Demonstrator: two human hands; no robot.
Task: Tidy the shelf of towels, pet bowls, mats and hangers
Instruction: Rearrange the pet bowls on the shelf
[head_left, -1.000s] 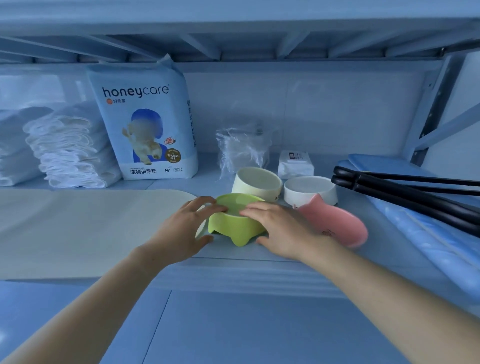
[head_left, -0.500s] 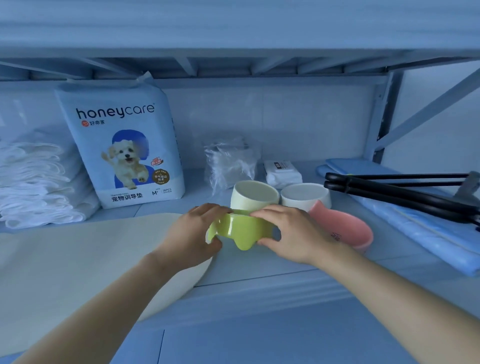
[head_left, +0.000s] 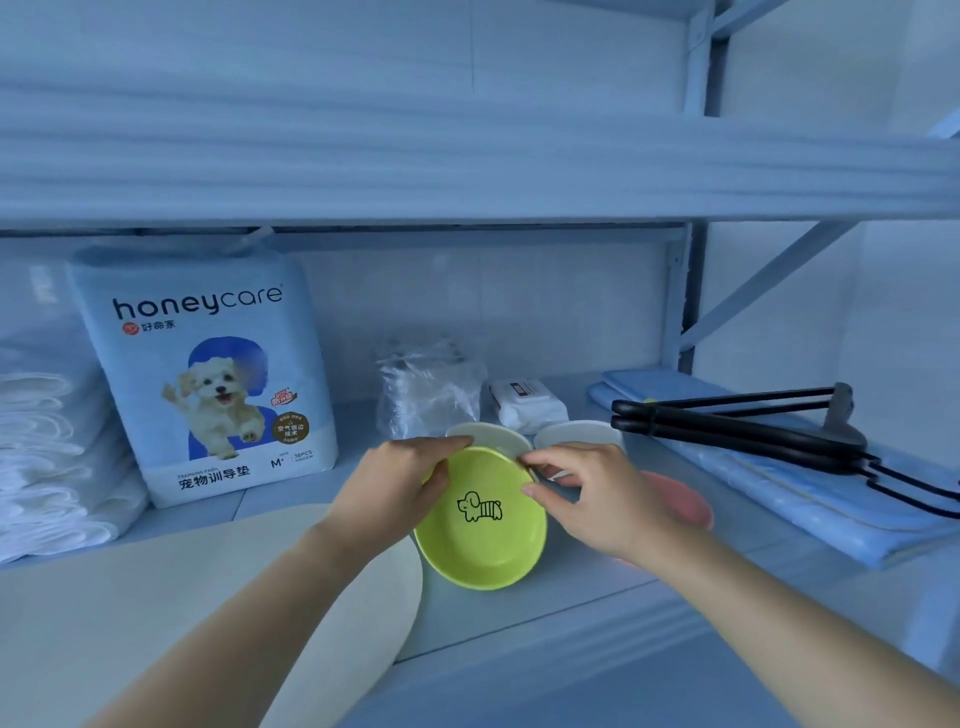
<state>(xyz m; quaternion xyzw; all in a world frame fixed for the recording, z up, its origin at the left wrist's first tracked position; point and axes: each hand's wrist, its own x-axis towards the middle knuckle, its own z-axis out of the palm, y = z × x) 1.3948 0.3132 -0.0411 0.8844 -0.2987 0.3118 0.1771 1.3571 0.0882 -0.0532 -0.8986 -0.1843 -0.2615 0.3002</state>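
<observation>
Four bowls are showing on the shelf (head_left: 571, 592): a green bowl (head_left: 480, 540), a cream bowl (head_left: 491, 435) and a white bowl (head_left: 576, 432) behind it, and a pink bowl (head_left: 683, 501) partly hidden behind the right wrist. Two mats are lying there, a cream mat (head_left: 197, 603) at the left and a blue mat (head_left: 769, 499) at the right under the black hangers (head_left: 748, 430), whose number I cannot tell. One pad pack (head_left: 208, 374) and one towel stack (head_left: 47, 457) are standing at the left.

The green bowl is round and is tipping up on edge at the shelf front, its opening facing the person, the dog drawing inside upright. The left hand (head_left: 389, 493) is gripping its upper left rim, fingers curling over the top. The right hand (head_left: 592, 499) is pinching the upper right rim between thumb and forefinger.
</observation>
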